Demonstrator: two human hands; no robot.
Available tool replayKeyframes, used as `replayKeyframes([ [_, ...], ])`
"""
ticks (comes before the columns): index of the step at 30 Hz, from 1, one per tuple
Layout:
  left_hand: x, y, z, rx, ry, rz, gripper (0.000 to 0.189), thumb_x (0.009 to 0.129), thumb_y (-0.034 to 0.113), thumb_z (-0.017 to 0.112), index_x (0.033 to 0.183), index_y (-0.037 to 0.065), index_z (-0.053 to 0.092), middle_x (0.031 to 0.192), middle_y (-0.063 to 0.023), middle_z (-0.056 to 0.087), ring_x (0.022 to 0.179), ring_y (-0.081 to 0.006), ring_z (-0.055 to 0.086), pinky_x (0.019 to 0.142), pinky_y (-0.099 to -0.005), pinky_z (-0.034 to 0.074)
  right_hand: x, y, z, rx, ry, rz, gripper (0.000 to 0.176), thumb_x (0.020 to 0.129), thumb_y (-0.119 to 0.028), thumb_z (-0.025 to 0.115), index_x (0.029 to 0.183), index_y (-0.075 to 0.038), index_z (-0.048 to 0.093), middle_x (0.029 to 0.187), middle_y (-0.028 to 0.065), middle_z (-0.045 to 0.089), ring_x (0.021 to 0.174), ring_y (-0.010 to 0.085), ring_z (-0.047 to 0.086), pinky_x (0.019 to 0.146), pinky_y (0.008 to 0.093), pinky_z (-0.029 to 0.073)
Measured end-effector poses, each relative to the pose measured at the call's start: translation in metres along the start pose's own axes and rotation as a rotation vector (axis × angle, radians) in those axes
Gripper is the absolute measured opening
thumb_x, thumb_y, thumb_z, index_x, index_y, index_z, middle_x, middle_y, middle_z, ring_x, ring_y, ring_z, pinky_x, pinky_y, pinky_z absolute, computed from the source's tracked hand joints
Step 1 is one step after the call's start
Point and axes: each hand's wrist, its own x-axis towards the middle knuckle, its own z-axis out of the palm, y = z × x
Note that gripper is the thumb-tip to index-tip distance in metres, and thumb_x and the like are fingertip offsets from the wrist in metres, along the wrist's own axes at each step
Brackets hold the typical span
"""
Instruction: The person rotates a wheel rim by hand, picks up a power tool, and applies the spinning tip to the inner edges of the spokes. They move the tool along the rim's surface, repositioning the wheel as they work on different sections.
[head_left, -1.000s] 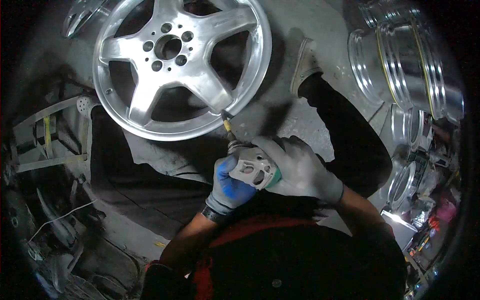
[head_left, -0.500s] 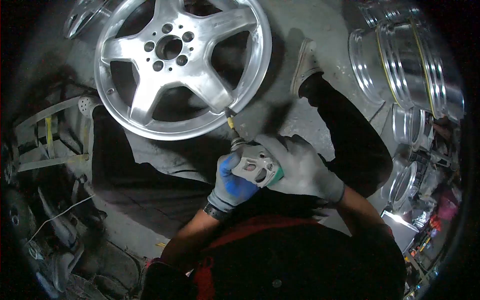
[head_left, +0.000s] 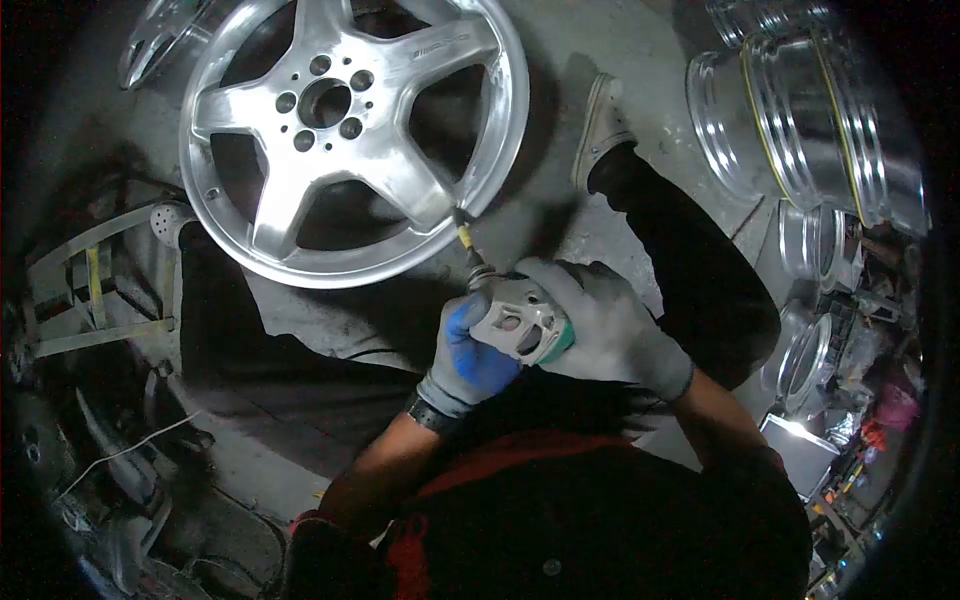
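Note:
A silver five-spoke alloy wheel [head_left: 390, 160] lies face up in front of me, its spokes brushed and its rim shiny. My left hand [head_left: 468, 352], in a grey glove with blue on it, is closed round the front of a die grinder [head_left: 515, 318] with a grey and green body. My right hand [head_left: 615, 325], also gloved in grey, wraps the grinder's back end from the other side. The grinder's thin shaft [head_left: 465, 237], banded yellow, points up to the wheel, and its dark tip is right where the lower right spoke meets the rim.
Polished wheel rims [head_left: 790, 130] stand stacked at the right. A grey metal frame [head_left: 100, 340] is on the left. My outstretched leg [head_left: 690, 255] flanks the wheel on the right. Assorted clutter and a bright panel [head_left: 800, 455] fill the lower right.
The wheel appears slightly further left in the view. Both hands still hold the grinder, which has turned a little, its tip staying at the spoke's end by the rim.

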Motion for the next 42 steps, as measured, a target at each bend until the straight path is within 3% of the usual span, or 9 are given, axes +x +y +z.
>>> replayKeyframes([
  [3, 0.008, 0.002, 0.006, 0.182, 0.088, -0.003, 0.068, 0.088, 0.051, 0.069, 0.143, 0.012, 0.058, 0.139, -0.0115, 0.064, 0.129, -0.0328, 0.060, 0.114, -0.0527, 0.044, 0.004, 0.004, -0.005, 0.007, -0.021, 0.036, 0.091, 0.068, -0.031, 0.094, 0.143, -0.004, 0.049, 0.119, 0.0194, 0.068, 0.100, 0.0403, 0.070, 0.086, 0.0490, 0.057],
  [6, 0.018, 0.004, 0.014, 0.224, 0.105, 0.024, 0.067, 0.088, 0.052, 0.069, 0.140, 0.011, 0.059, 0.137, -0.0117, 0.065, 0.127, -0.0328, 0.061, 0.113, -0.0525, 0.045, 0.010, 0.017, -0.003, 0.009, 0.060, -0.063, 0.094, 0.068, -0.035, 0.094, 0.144, -0.003, 0.049, 0.118, 0.0201, 0.069, 0.102, 0.0420, 0.070, 0.088, 0.0489, 0.056],
  [12, 0.042, 0.020, 0.012, -0.039, -0.037, -0.036, 0.054, 0.098, 0.042, 0.063, 0.138, 0.006, 0.059, 0.134, -0.0131, 0.067, 0.126, -0.0304, 0.063, 0.114, -0.0500, 0.046, 0.029, 0.022, -0.013, 0.080, 0.049, -0.033, 0.105, 0.064, -0.052, 0.096, 0.144, -0.003, 0.050, 0.118, 0.0213, 0.070, 0.105, 0.0428, 0.070, 0.091, 0.0489, 0.055],
  [15, 0.050, 0.022, 0.014, 0.003, 0.083, -0.040, 0.052, 0.096, 0.044, 0.063, 0.136, 0.010, 0.062, 0.133, -0.0109, 0.068, 0.126, -0.0318, 0.063, 0.113, -0.0532, 0.046, 0.034, 0.040, -0.006, -0.034, 0.099, -0.092, 0.085, 0.074, -0.037, 0.089, 0.143, -0.008, 0.049, 0.113, 0.0186, 0.072, 0.095, 0.0410, 0.073, 0.083, 0.0487, 0.058],
  [21, 0.030, 0.007, 0.011, 0.066, 0.023, 0.010, 0.055, 0.095, 0.042, 0.063, 0.138, 0.007, 0.060, 0.136, -0.0128, 0.066, 0.128, -0.0323, 0.062, 0.114, -0.0531, 0.045, 0.018, 0.026, -0.008, 0.087, 0.049, -0.068, 0.094, 0.069, -0.038, 0.095, 0.143, -0.002, 0.051, 0.118, 0.0212, 0.072, 0.103, 0.0404, 0.072, 0.089, 0.0458, 0.056],
  [22, 0.023, 0.004, 0.009, 0.085, 0.025, 0.005, 0.058, 0.093, 0.044, 0.064, 0.138, 0.006, 0.060, 0.136, -0.0132, 0.066, 0.128, -0.0325, 0.061, 0.114, -0.0530, 0.044, 0.014, 0.018, -0.011, 0.014, 0.053, -0.085, 0.087, 0.071, -0.028, 0.093, 0.142, -0.002, 0.051, 0.117, 0.0215, 0.072, 0.100, 0.0400, 0.072, 0.087, 0.0453, 0.057],
  [27, -0.001, -0.006, -0.002, 0.136, 0.066, 0.012, 0.069, 0.089, 0.050, 0.066, 0.138, 0.003, 0.060, 0.138, -0.0143, 0.065, 0.129, -0.0341, 0.061, 0.115, -0.0542, 0.043, 0.004, 0.003, -0.004, 0.013, 0.039, -0.107, 0.087, 0.070, -0.027, 0.094, 0.142, 0.000, 0.051, 0.115, 0.0193, 0.072, 0.097, 0.0385, 0.073, 0.085, 0.0456, 0.057],
  [32, -0.020, -0.004, -0.010, 0.089, 0.095, 0.032, 0.070, 0.088, 0.051, 0.067, 0.141, 0.006, 0.059, 0.140, -0.0137, 0.064, 0.131, -0.0349, 0.059, 0.116, -0.0543, 0.042, 0.008, -0.008, 0.005, -0.039, -0.075, -0.047, 0.087, 0.072, -0.029, 0.092, 0.143, -0.003, 0.051, 0.111, 0.0189, 0.072, 0.095, 0.0387, 0.072, 0.084, 0.0469, 0.058],
  [42, -0.022, 0.000, -0.002, 0.127, 0.127, 0.091, 0.067, 0.089, 0.050, 0.067, 0.144, 0.014, 0.056, 0.142, -0.0121, 0.062, 0.133, -0.0347, 0.058, 0.116, -0.0520, 0.043, 0.012, -0.007, 0.009, 0.074, -0.026, -0.112, 0.088, 0.073, -0.030, 0.091, 0.146, -0.005, 0.050, 0.112, 0.0202, 0.071, 0.096, 0.0391, 0.072, 0.084, 0.0475, 0.058],
])
